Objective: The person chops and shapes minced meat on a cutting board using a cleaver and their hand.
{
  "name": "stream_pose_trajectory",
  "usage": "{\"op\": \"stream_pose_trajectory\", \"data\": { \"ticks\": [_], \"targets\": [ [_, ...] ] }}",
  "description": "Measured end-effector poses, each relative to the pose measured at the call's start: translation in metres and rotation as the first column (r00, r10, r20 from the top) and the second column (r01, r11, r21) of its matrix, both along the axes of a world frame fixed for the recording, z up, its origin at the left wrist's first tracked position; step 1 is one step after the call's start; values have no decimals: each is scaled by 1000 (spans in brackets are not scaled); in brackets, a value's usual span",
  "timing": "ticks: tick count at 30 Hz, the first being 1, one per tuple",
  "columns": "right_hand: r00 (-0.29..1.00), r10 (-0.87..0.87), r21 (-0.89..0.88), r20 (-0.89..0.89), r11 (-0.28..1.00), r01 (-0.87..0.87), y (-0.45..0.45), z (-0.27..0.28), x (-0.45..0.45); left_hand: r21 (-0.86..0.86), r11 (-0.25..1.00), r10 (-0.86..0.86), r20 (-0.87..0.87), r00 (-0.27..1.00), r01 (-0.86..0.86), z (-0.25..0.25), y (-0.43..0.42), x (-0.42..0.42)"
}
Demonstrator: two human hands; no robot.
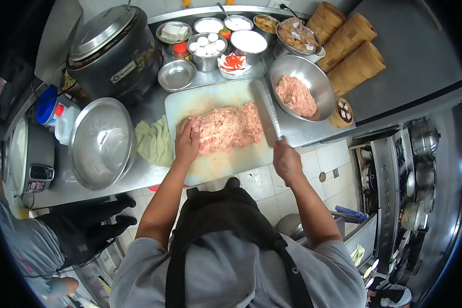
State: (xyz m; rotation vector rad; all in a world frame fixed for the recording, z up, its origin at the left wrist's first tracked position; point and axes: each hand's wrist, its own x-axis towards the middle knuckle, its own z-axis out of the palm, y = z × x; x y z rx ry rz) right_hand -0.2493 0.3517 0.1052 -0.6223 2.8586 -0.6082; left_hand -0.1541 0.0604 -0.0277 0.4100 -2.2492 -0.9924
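A wide mound of minced meat (228, 128) lies on the pale cutting board (215, 172). My left hand (187, 139) rests on the mound's left end, its fingers on the meat. At the board's right side my right hand (287, 160) is wrapped round the handle of a large knife (269, 112). The blade points away from me and stands just right of the mound, apart from it. More minced meat (295, 96) sits in a steel bowl (321, 77) beyond the knife. A green cloth (155, 142) lies left of the board.
An empty steel bowl (101, 143) stands on the left, near a large cooker (113, 56). Behind the board are bowls with eggs (207, 45), red strips (232, 62) and white contents. Bamboo steamers (357, 66) lie at the back right. Another person (41, 246) stands at the lower left.
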Motion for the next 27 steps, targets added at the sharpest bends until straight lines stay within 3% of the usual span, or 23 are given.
{"op": "stream_pose_trajectory", "data": {
  "ticks": [1,5,8,12,14,17,22,27],
  "targets": [
    [987,85,254,134,960,-117,2,-3,-9,-71,996,42,-26,999,-43,0,2,-3],
    [982,41,161,183,984,-71,16,42,-17,-187,970,150,-41,988,-155,26,18,13],
    [999,-3,-36,39,999,4,16,80,-20,-322,944,69,-8,998,-68,29,50,32],
    [997,-78,-284,7,956,77,18,88,-29,-452,859,-145,234,961,239,30,91,29],
    [992,-87,-276,89,955,109,19,92,-33,-434,819,-216,370,903,374,35,103,19],
    [987,-85,-287,137,950,122,24,89,-35,-514,760,-194,403,894,397,32,111,12],
    [995,-44,-218,91,974,63,37,66,-33,-539,778,-127,368,921,322,22,113,15],
    [993,-68,-215,97,973,87,36,78,-32,-507,813,-154,288,945,287,18,114,14]
  ]
}}
